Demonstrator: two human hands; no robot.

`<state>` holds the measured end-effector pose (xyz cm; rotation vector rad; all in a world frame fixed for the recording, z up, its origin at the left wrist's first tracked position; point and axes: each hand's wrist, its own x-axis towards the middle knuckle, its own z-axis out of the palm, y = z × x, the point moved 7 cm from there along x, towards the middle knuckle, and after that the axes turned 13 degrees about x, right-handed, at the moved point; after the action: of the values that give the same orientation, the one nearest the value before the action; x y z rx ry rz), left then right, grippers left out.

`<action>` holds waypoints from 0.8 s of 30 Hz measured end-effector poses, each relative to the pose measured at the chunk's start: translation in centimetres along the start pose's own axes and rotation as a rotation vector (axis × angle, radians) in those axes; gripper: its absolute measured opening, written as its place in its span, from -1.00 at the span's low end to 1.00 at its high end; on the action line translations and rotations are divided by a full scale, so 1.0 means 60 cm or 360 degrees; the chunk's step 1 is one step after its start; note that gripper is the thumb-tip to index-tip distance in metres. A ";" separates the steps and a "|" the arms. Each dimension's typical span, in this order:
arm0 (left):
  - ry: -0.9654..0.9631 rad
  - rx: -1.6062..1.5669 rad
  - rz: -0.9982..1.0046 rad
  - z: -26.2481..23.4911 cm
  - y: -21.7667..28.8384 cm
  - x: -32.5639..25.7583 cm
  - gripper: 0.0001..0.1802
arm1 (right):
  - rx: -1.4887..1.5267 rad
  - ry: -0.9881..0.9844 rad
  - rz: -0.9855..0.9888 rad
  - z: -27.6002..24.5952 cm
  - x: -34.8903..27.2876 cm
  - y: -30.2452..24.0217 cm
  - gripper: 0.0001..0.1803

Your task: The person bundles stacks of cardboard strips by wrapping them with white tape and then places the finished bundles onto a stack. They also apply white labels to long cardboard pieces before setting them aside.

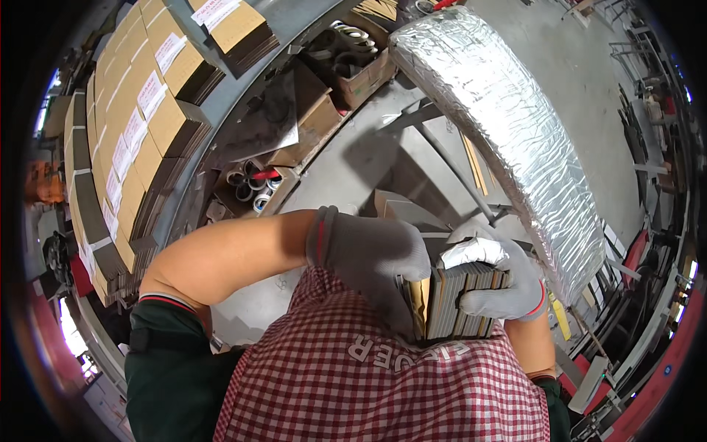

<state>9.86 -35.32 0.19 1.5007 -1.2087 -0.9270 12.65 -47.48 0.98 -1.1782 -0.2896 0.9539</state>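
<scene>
The bundle of flat cardboard sheets (460, 302) stands on edge right against the person's chest, just above the red-checked apron (383, 383), and it is pinned between both gloved hands. The left hand (372, 254) lies over the bundle's left face and upper corner, fingers curled down around it; the right hand (508, 283) presses in from the opposite side, fingers wrapped on the right face — so the stack sits directly between the two, touching both. Neither hand is nearer; each is clenched on the bundle from its own flank.

The sheets' thin edges face up toward the head, running as dark and tan stripes. The long axis of those edges runs away from the body, toward the grey table (353, 169) ahead, while the stacking direction goes left to right, hand to hand. How deep the bundle reaches downward cannot be told — the apron hides it.

Beyond, a silver foil-wrapped duct (515, 132) curves past on the right, and stacks of flat cartons (140, 110) fill the shelves on the left.
</scene>
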 end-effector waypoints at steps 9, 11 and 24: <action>-0.0379 -0.0135 0.0002 -0.030 0.036 0.024 -0.71 | -0.0161 -0.0069 -0.0192 -0.006 0.002 -0.011 -0.47; -0.0706 0.0556 -0.0207 -0.025 0.039 0.031 -0.68 | -0.0142 -0.0071 -0.0181 -0.007 0.007 -0.012 -0.46; 0.0449 0.0082 0.0779 -0.185 0.131 0.004 -0.77 | 0.0305 0.0422 -0.0227 -0.056 -0.023 -0.031 -0.37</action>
<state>18.46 -33.54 10.58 1.2395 -1.3112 -0.3481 14.89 -50.82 1.63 -1.0777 -0.0661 0.6758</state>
